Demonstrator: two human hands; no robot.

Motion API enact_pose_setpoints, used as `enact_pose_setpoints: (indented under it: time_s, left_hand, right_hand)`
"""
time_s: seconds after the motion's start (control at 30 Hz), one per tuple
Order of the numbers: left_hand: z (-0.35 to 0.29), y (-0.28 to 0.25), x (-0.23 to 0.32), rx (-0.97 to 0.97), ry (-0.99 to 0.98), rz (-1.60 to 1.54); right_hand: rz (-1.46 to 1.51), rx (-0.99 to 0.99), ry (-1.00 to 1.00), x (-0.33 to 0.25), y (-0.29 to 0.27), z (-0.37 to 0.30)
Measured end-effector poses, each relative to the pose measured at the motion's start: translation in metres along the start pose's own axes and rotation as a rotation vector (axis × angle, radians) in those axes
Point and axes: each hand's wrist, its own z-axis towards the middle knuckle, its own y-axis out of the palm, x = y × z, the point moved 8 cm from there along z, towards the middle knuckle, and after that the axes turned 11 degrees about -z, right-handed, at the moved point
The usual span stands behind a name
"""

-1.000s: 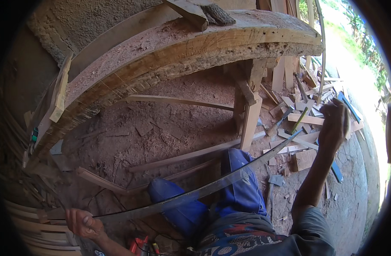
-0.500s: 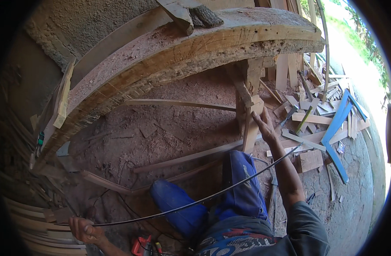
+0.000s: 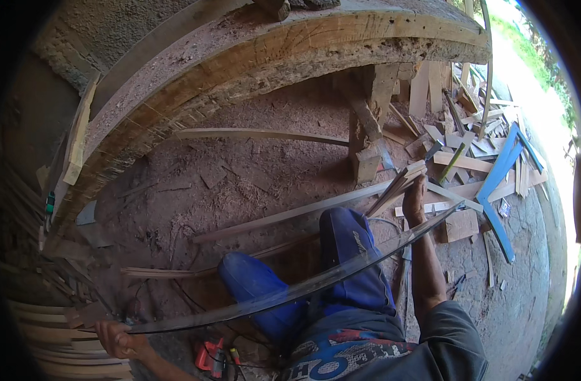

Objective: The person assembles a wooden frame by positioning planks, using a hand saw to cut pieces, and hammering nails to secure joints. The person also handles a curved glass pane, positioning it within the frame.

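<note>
Several thin wooden slats (image 3: 395, 190) run in a bundle from the left across behind my bent knees. Their right end tilts up, and my right hand (image 3: 415, 198) is wrapped around it. My left hand (image 3: 121, 341) is curled closed at the lower left, near a stack of pale curved wooden strips (image 3: 81, 348). A clear curved sheet with a dark edge (image 3: 290, 301) stretches from my left hand to my right forearm, in front of my legs. I cannot make out whether the left fingers grip it.
A heavy curved timber beam (image 3: 258, 70) arches across the far side on a wooden support (image 3: 366, 127). Wood offcuts (image 3: 462, 225) and a blue angled piece (image 3: 493, 190) litter the right. A red-and-white tool (image 3: 209, 357) lies near me. Sawdust covers the floor.
My right hand has moved right and nearer, swinging the slat end away from the wooden support. Its fingers have closed around the slats. My left hand stays almost in place.
</note>
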Motion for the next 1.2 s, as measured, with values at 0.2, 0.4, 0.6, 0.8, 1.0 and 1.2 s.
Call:
enact_pose_setpoints:
  time_s: [0.2,0.4,0.6,0.8,1.0,1.2]
  left_hand:
    - [0.005,0.014,0.002,-0.027,-0.026,0.001]
    - [0.011,0.023,0.01,-0.032,0.032,0.006]
    - [0.008,0.023,0.007,-0.017,0.063,0.005]
    - [0.012,0.025,0.006,-0.017,0.054,0.01]
    - [0.023,0.03,0.016,0.033,0.037,-0.052]
    - [0.019,0.017,0.007,0.008,-0.012,-0.044]
  right_hand:
    - [0.273,-0.066,0.134,0.024,-0.02,-0.003]
    - [-0.084,-0.087,0.001,0.005,-0.033,0.005]
    - [-0.133,-0.272,-0.113,-0.083,-0.014,0.002]
    - [-0.076,-0.138,-0.29,-0.19,-0.015,0.001]
    - [-0.316,-0.307,-0.416,-0.263,-0.017,-0.033]
    - [-0.199,-0.278,-0.391,-0.27,0.007,-0.051]
